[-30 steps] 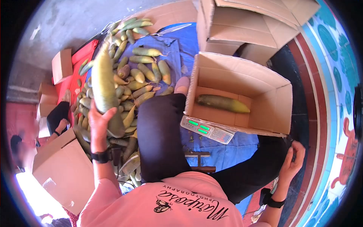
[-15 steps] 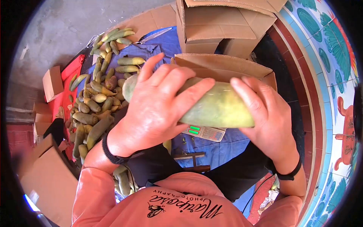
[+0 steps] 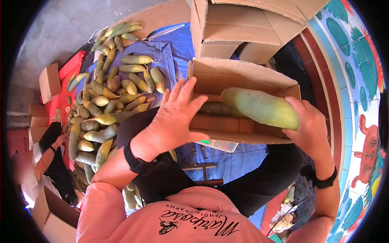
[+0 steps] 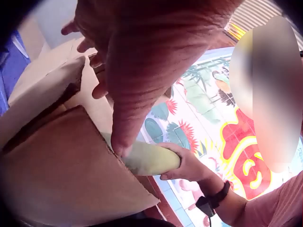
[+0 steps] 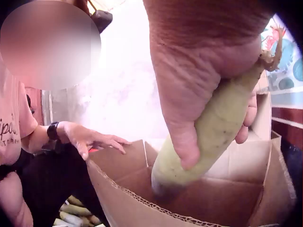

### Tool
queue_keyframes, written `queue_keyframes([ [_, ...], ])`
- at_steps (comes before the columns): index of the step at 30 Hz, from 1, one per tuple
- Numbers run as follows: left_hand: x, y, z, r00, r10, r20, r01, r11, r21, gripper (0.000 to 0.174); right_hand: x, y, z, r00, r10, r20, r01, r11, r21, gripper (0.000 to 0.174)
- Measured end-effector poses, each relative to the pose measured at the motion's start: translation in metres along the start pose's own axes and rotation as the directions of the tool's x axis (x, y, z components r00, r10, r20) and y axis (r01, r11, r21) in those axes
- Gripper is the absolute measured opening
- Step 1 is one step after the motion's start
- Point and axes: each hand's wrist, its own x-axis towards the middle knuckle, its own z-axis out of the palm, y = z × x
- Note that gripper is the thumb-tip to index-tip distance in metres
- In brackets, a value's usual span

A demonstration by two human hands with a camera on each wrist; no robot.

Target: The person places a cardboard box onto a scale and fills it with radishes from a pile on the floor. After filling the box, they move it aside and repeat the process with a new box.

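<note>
A large pale green radish-like vegetable [image 3: 261, 107] is gripped at its yellowish end by the right hand [image 3: 310, 129], over an open cardboard box [image 3: 247, 75]. In the right wrist view the right hand [image 5: 203, 71] curls round the vegetable [image 5: 208, 137], whose far end dips inside the box walls [image 5: 236, 189]. The left hand [image 3: 172, 117], fingers spread and holding nothing, hovers at the box's left side. Beneath the held one, a darker vegetable [image 3: 219, 109] lies in the box. A scale panel [image 3: 221, 145] shows under the box's near edge, partly hidden by the left hand.
Many similar vegetables [image 3: 99, 101] are heaped on a blue sheet [image 3: 172, 50] at the left. More cardboard boxes [image 3: 243, 28] stand behind. Another person's arm [image 3: 48, 156] shows at far left, near a box [image 3: 50, 83]. A painted tile wall [image 3: 344, 60] runs along the right.
The vegetable went from the left hand over the heap into both hands, and now is only in the right hand above the box. The left hand has released it.
</note>
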Motion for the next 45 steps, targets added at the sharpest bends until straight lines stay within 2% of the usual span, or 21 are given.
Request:
queue_keyframes([
  [1,-0.001,0.0,0.002,1.0,-0.002,-0.002,0.002,1.0,-0.004,0.084,0.007,0.003,0.009,1.0,-0.003,0.004,0.003,1.0,-0.003,0.063],
  [3,-0.003,-0.002,0.005,0.987,0.006,0.161,-0.007,1.0,0.001,0.083,0.023,0.008,0.033,0.99,-0.062,0.129,0.068,0.997,-0.042,0.058],
  [9,-0.003,-0.009,0.017,0.992,0.04,0.119,-0.044,0.999,0.029,0.074,0.08,0.01,0.096,0.931,-0.098,0.352,0.12,0.992,-0.043,0.052],
  [12,-0.003,-0.007,0.017,0.993,0.041,0.107,-0.046,0.998,0.044,0.072,0.1,0.009,0.125,0.91,-0.097,0.403,0.088,0.995,0.04,0.054],
  [14,-0.004,-0.008,0.02,0.995,0.044,0.086,-0.049,0.998,0.05,0.073,0.111,0.012,0.14,0.856,-0.004,0.517,-0.079,0.987,0.139,0.058],
  [15,-0.004,-0.009,0.02,0.995,0.047,0.084,-0.051,0.997,0.058,0.073,0.113,0.018,0.15,0.858,-0.033,0.513,-0.052,0.987,0.15,0.058],
  [17,-0.003,-0.009,0.022,0.998,0.042,0.037,-0.044,0.998,0.054,0.071,0.11,0.035,0.172,0.811,0.064,0.582,-0.178,0.974,0.141,0.067],
  [21,-0.003,-0.008,0.024,0.993,0.03,0.113,-0.041,0.995,0.092,0.066,0.095,0.082,0.21,0.725,0.145,0.673,-0.191,0.982,-0.006,0.062],
  [26,-0.003,-0.007,0.025,0.996,0.027,0.082,-0.037,0.993,0.115,0.064,0.108,0.051,0.174,0.604,0.091,0.792,-0.248,0.966,0.078,0.05],
  [29,-0.002,-0.006,0.025,0.994,0.013,0.111,-0.026,0.994,0.109,0.065,0.11,0.022,0.124,0.659,-0.041,0.751,-0.226,0.941,0.25,0.046],
  [31,-0.002,-0.007,0.024,0.993,0.013,0.114,-0.023,0.996,0.085,0.066,0.095,0.008,0.094,0.809,-0.099,0.58,-0.163,0.909,0.383,0.039],
  [32,-0.002,-0.007,0.023,0.993,0.019,0.116,-0.026,0.998,0.058,0.066,0.085,-0.002,0.078,0.806,-0.108,0.582,-0.158,0.908,0.388,0.039],
  [34,-0.002,-0.009,0.025,0.994,0.019,0.107,-0.023,0.999,0.042,0.067,0.061,-0.018,0.05,0.958,-0.058,0.282,-0.089,0.872,0.481,0.031],
  [35,-0.003,-0.01,0.025,0.995,0.031,0.098,-0.033,0.999,0.024,0.067,0.049,-0.022,0.04,0.957,-0.064,0.281,-0.085,0.87,0.485,0.031],
  [36,-0.004,-0.012,0.025,0.994,0.051,0.093,-0.048,0.998,-0.028,0.069,0.035,-0.025,0.03,0.99,0.006,0.142,-0.065,0.908,0.413,0.027],
  [37,-0.006,-0.014,0.02,0.994,0.05,0.095,-0.048,0.999,-0.026,0.069,0.02,-0.026,0.025,0.998,0.065,-0.007,-0.059,0.94,0.335,0.024],
  [38,-0.009,-0.014,0.013,0.998,0.064,0.029,-0.06,0.991,-0.119,0.071,0.002,-0.024,0.022,0.998,0.065,-0.009,-0.058,0.94,0.335,0.024],
  [40,-0.017,-0.022,-0.003,0.987,0.09,-0.13,-0.126,0.946,-0.3,0.073,-0.037,-0.011,0.018,0.965,0.161,-0.208,-0.114,0.968,0.222,0.018],
  [41,-0.027,-0.027,-0.015,0.978,0.061,-0.202,-0.117,0.953,-0.28,0.07,-0.058,-0.003,0.021,0.964,0.165,-0.206,-0.118,0.967,0.224,0.018],
  [43,-0.048,-0.048,-0.042,0.952,-0.067,-0.299,-0.027,0.954,-0.3,0.061,-0.1,0.019,0.038,0.85,0.447,-0.279,-0.359,0.879,0.315,0.016],
  [45,-0.078,-0.079,-0.062,0.89,-0.241,-0.386,0.149,0.956,-0.253,0.047,-0.143,0.044,0.053,0.829,0.486,-0.276,-0.432,0.871,0.234,0.015],
])
